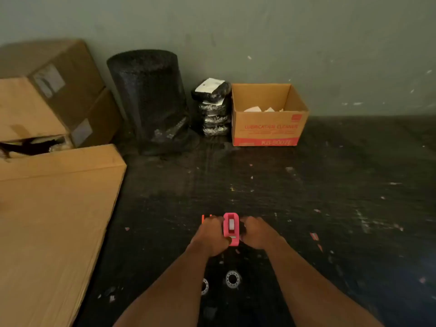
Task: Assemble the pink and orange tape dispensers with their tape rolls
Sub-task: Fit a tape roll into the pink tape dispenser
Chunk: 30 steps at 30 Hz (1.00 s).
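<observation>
Nearest the person, two clear ringed tape rolls (233,278) lay flat on the dark scuffed tabletop (330,208), one half hidden under the left forearm. Just beyond the rolls, both hands held the pink dispenser (230,228): left hand (210,234) curled shut on its left side, right hand (256,232) closed around its right side. The dispenser was smooth moulded plastic, blocky, with a white roll showing in its slot. To do this step well, probably keep it steady from both sides and press the roll straight so the hub seats. An orange dispenser (204,218) peeked out just behind the left hand, mostly hidden. Well beyond the dispenser: an open cardboard box (269,128), wrapped black bundles (213,109), and a black roll (151,100) against the wall.
</observation>
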### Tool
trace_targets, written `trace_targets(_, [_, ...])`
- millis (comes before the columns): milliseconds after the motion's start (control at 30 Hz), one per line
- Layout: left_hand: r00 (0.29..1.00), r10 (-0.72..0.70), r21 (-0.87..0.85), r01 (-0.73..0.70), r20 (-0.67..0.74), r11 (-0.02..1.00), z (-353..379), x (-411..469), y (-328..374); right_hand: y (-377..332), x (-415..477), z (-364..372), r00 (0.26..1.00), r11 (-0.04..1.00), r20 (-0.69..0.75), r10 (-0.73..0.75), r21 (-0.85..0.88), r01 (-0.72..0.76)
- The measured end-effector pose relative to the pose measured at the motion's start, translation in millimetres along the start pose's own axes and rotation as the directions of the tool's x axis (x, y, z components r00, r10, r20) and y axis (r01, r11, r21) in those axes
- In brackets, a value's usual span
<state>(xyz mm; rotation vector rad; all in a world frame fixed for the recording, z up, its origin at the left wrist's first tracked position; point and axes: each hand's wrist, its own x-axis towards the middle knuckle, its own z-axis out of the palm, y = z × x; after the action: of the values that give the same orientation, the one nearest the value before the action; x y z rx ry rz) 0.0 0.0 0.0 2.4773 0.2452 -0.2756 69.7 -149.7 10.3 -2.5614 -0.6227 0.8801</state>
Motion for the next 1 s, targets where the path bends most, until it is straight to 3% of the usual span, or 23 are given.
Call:
trace_targets(167, [0.998,-0.054,-0.064,0.057,0.041,0.996,28,10,-7,13,11,15,1.000,0.999,0.003,0.009,0.042,-0.009])
trace_targets(433, [0.979,-0.190,-0.251,0.166,-0.074,0.954,52,24,-10,29,29,38,1.000,0.982,-0.023,0.008,0.190,-0.004])
trace_targets(700, [0.970,-0.199,-0.320,0.146,-0.142,0.936,71,25,-20,38,28,46,0.996,0.943,-0.089,-0.014,0.330,0.043])
trace_targets(1000, [0.977,-0.163,-0.275,0.120,-0.139,0.954,86,14,-21,46,5,55,0.995,0.935,-0.095,0.001,0.354,0.033])
